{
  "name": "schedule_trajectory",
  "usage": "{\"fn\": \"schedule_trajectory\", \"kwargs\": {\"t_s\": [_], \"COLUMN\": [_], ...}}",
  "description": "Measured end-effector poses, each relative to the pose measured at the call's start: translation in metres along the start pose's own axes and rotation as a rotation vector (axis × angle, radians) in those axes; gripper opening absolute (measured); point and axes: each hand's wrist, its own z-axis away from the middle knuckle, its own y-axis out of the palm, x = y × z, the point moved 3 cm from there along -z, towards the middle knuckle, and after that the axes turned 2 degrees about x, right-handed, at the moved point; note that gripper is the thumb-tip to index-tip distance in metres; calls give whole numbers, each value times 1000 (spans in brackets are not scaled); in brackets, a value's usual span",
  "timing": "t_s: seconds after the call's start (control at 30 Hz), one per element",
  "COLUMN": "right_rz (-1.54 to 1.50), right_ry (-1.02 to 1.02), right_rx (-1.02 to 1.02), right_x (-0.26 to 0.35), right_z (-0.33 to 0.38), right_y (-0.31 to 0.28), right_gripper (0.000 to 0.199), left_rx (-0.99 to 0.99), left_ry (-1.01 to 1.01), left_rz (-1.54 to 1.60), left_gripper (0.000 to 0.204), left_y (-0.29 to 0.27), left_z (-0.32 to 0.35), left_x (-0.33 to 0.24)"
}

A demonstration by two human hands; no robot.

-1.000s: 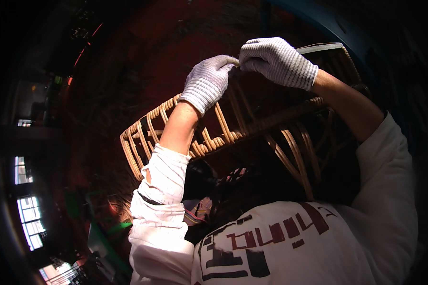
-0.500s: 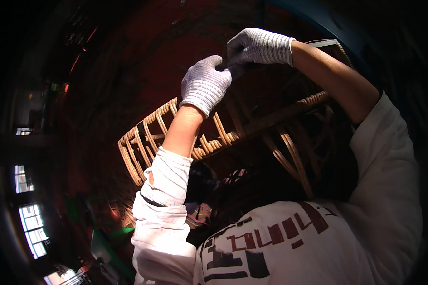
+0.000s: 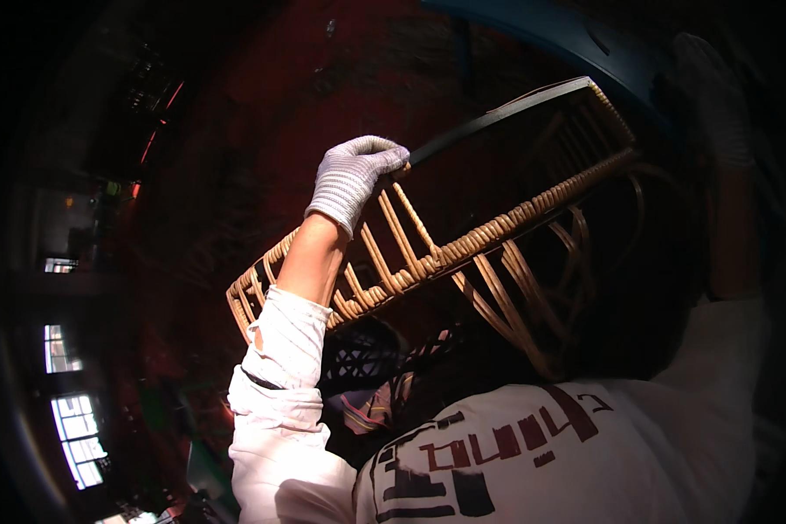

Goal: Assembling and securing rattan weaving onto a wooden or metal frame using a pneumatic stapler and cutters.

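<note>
A rattan frame (image 3: pixel 515 218), its long bars wound with tan cane, lies slanted in front of me. Cane strands cross between its near bar and its far dark flat rail (image 3: pixel 498 113). My left hand (image 3: pixel 354 175), in a white striped knit glove, is closed at the far rail, thumb and fingers pinching where a cane strand (image 3: pixel 415 223) meets it. My right hand (image 3: pixel 714 105), gloved too, is away from the frame at the far right, in deep shadow. Its fingers are too dark to read.
Bent cane legs or braces (image 3: pixel 506 301) hang below the frame's near bar. A blue surface (image 3: pixel 568 39) lies beyond its far right end. Dark reddish floor spreads behind, and bright windows (image 3: pixel 79 441) show at the far left.
My right hand has left the left hand and swung out right into shadow. My left hand has shifted slightly left and down, still at the rail. More of the frame shows.
</note>
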Motion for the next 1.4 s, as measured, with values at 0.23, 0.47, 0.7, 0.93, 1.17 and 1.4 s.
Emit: {"fn": "schedule_trajectory", "kwargs": {"t_s": [0.23, 0.47, 0.7, 0.93, 1.17, 1.4], "right_rz": [-121, -351, 135, -224, -1171, -1591], "right_ry": [-99, 531, 421, 409, 539, 357], "right_rx": [-96, -87, 454, 429, 246, 590], "right_x": [-191, -257, -216, -212, -198, 34], "right_z": [60, 80, 4, 16, 25, 52], "right_y": [103, 148, 208, 241, 125, -86], "right_gripper": [35, 24, 65, 73, 48, 24], "left_rx": [-68, -71, -35, 50, 97, 87], "left_ry": [-15, 29, 66, 122, -82, -32], "left_rz": [54, -105, -192, -246, 55, -26], "left_gripper": [6, 5, 7, 13, 12, 16], "left_y": [32, 51, 57, 13, -27, -47], "left_z": [-27, -38, -40, -11, 3, 19], "left_x": [-11, -25, -29, -32, 11, 28]}}
